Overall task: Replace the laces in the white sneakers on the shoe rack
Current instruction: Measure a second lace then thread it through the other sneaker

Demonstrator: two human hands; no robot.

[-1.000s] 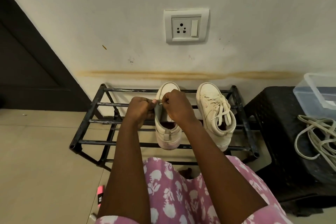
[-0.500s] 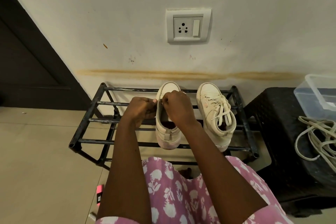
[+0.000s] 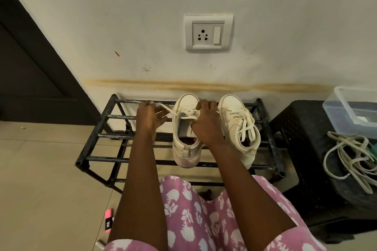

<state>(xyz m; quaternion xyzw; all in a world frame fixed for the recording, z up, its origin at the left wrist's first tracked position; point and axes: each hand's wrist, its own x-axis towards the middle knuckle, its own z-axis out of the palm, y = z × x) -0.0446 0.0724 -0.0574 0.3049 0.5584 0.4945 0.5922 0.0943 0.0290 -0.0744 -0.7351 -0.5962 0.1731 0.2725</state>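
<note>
Two white sneakers stand on a black metal shoe rack (image 3: 95, 138) against the wall. The left sneaker (image 3: 186, 149) is partly laced near its toe. My left hand (image 3: 148, 117) pinches a white lace (image 3: 166, 110) and holds it out taut to the left of that sneaker. My right hand (image 3: 206, 122) grips the left sneaker's right side near the eyelets and covers part of the lacing. The right sneaker (image 3: 238, 128) is fully laced, its lace ends lying loose.
A black stool (image 3: 302, 149) stands right of the rack with a heap of loose white laces (image 3: 350, 157) and a clear plastic box (image 3: 355, 108) on it. A pink object (image 3: 108, 219) lies on the tiled floor at lower left. A wall socket (image 3: 208, 33) is above.
Both hands were together over the left sneaker's opening. My left hand has since moved left and away, drawing the lace out taut; my right hand stays on the sneaker.
</note>
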